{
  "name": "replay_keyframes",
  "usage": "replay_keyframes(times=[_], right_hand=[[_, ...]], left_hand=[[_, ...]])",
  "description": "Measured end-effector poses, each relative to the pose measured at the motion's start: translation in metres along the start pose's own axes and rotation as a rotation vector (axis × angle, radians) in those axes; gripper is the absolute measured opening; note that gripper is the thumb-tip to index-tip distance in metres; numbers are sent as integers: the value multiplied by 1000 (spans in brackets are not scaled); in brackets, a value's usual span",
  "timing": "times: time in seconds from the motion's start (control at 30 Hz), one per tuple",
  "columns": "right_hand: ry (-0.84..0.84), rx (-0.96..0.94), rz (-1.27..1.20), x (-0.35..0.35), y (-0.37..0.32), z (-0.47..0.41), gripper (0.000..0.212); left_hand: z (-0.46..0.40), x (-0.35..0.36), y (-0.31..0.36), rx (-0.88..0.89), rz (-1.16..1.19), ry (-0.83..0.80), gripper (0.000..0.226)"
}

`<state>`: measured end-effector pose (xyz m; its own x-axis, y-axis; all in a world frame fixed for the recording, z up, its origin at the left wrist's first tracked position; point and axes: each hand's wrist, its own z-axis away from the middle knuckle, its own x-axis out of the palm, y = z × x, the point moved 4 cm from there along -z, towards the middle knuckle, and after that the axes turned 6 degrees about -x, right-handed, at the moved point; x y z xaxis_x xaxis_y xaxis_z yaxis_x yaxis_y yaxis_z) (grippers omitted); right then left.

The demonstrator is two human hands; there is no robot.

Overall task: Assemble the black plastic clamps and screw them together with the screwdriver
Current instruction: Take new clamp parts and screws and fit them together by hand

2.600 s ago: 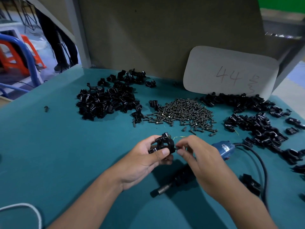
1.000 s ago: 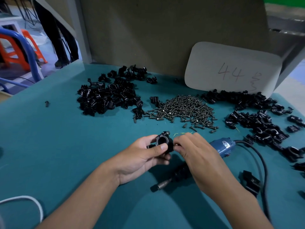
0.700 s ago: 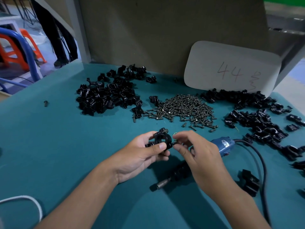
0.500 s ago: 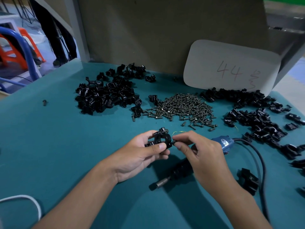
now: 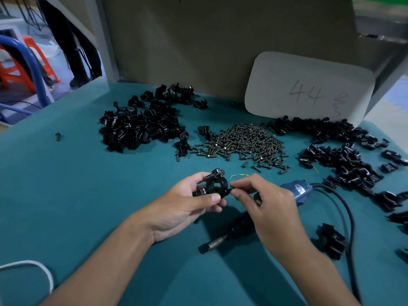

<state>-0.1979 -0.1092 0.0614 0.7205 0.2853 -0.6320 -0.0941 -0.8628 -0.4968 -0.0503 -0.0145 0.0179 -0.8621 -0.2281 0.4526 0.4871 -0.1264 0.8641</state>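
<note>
Since half a second ago, little has shifted: the right hand has kept its fingertips at the right side of the black clamp, and the left hand holds the part at the same spot above the teal surface, a touch more upright than 2.6 seconds back, when its ring faced the camera less squarely.

Head view: the left hand's fingers curl round the clamp, thumb pressed across its lower front edge. The right hand's thumb and forefinger pinch something small against the clamp's right side; what it is cannot be made out. The clamp sits in the air over the middle of the surface, nearer the front edge than the piles.

The electric screwdriver lies on the surface beneath the right hand, blue body toward the right edge, metal tip pointing to the front-left, its black cable looping to the right edge. A heap of screws lies centrally toward the back edge, flanked by a left pile of black parts and a right pile of black parts. A grey card marked "44" leans at the back edge. A white cord curls at the front-left corner.
</note>
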Motion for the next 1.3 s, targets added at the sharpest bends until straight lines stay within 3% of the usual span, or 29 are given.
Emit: replay_keyframes(times=[0.23,0.37,0.7,0.97,1.13,1.3], right_hand=[[-34,-22,33,1,1,-1,2],[-119,23,51,6,6,0,22],[-222,-1,253,13,1,0,37],[-156,151,288,10,-1,3,59],[-182,169,261,8,3,3,55],[-154,213,203,10,5,4,61]], left_hand=[[-1,2,0,53,-30,-14,40],[-1,2,0,48,-64,-34,35],[0,4,0,79,-83,-75,38],[-1,3,-1,102,-146,-24,36],[-3,3,3,164,-163,72,42],[-3,6,-1,145,-183,32,46]])
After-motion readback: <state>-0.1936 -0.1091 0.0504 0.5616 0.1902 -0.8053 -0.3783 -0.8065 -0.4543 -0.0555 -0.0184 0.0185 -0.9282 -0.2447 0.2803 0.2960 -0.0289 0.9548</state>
